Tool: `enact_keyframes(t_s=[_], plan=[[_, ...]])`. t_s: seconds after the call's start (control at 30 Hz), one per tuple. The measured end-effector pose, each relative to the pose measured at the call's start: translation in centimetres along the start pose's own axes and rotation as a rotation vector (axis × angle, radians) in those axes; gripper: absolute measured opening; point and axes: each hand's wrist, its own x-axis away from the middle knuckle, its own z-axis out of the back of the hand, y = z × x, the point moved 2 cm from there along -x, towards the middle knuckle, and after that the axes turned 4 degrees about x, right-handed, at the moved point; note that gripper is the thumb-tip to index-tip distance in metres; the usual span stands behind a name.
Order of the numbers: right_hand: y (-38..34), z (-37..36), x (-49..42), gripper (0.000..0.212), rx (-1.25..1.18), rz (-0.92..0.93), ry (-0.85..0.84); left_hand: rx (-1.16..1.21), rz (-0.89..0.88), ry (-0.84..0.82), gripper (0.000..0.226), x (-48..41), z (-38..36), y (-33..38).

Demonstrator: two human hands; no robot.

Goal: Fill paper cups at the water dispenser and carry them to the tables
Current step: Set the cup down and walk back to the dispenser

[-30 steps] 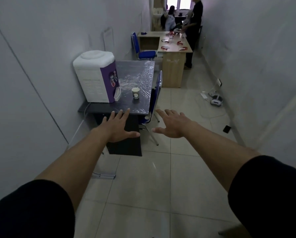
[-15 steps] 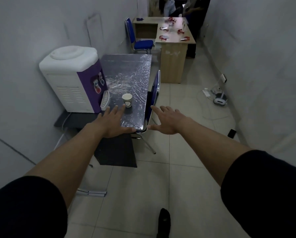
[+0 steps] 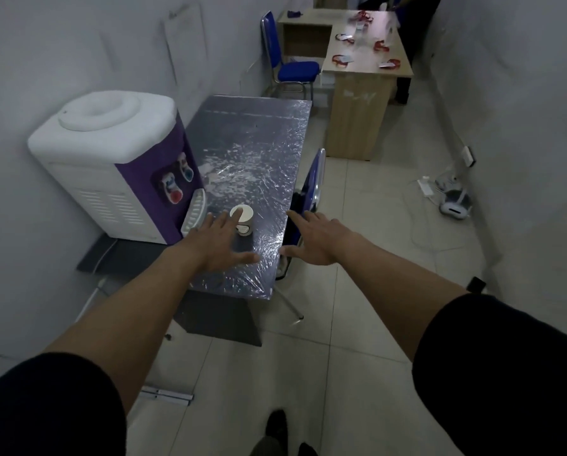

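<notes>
Reaching out, we hold our left hand (image 3: 218, 240) and right hand (image 3: 318, 238) flat, fingers spread, grasping nothing. Our cup (image 3: 242, 220) stands on the bench (image 3: 259, 143) beside the dispenser (image 3: 111, 166), just past our left fingertips.

No readable text or labels anywhere.

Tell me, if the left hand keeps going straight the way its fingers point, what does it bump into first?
Most likely the paper cup. The left hand is open, and its fingers point up the dark table, with the fingertips already overlapping the cup in this view. Depth is unclear, so it may pass above the cup.
</notes>
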Motion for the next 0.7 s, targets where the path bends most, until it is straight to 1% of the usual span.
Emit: enact_keyframes(t_s=[0.17, 0.23, 0.3, 0.47, 0.57, 0.7], plan=[[0.6, 0.7, -6.9, 0.105, -0.036, 0.087, 0.001, 0.059, 0.057, -0.011, 0.127, -5.4, 0.6, -3.1], [0.5, 1.3, -11.4, 0.106, -0.041, 0.116, -0.029, 0.123, 0.104, -0.012, 0.129, -8.4, 1.0, -5.5], [0.6, 1.3, -12.7, 0.107, -0.050, 0.125, -0.029, 0.137, 0.095, -0.024, 0.130, -9.4, 0.8, -5.8], [-0.1, 1.5, -20.7, 0.113, -0.090, 0.212, -0.092, 0.221, 0.145, -0.059, 0.131, -14.6, -0.1, -9.3], [-0.2, 0.5, -24.1, 0.119, -0.130, 0.240, -0.141, 0.267, 0.143, -0.071, 0.131, -17.1, -1.5, -10.6], [0.3, -1.6, -27.1, 0.124, -0.159, 0.265, -0.195, 0.346, 0.105, -0.025, 0.131, -19.9, -3.9, -11.9]])
